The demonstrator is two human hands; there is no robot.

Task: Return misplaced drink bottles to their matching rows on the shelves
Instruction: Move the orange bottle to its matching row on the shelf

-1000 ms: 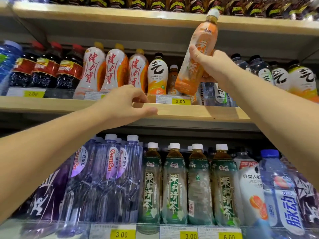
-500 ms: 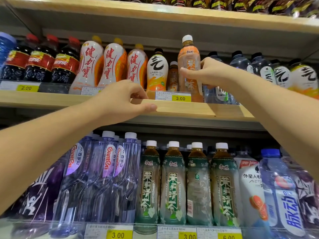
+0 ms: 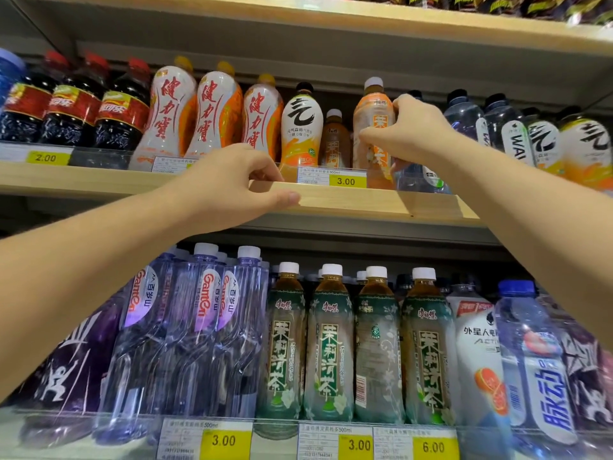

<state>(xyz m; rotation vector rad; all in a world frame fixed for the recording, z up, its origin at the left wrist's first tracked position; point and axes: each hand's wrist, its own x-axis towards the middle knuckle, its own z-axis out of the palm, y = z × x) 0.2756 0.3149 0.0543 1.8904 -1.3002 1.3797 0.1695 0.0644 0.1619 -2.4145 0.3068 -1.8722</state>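
Delta: orange tea bottle (image 3: 373, 127) went from tilted in mid-air, cap up by the top shelf, to upright on the middle shelf (image 3: 381, 202). Its base now sits behind the 3.00 price tag (image 3: 331, 177), just right of the matching bottle (image 3: 335, 137). The right hand (image 3: 414, 131) came down with it, still wrapped round its right side, thumb on the label.

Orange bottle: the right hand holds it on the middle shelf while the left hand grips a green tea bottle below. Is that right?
Not quite. The left hand grips the shelf edge, not a bottle, as the head view shows. The right hand does hold the orange bottle on that middle shelf.
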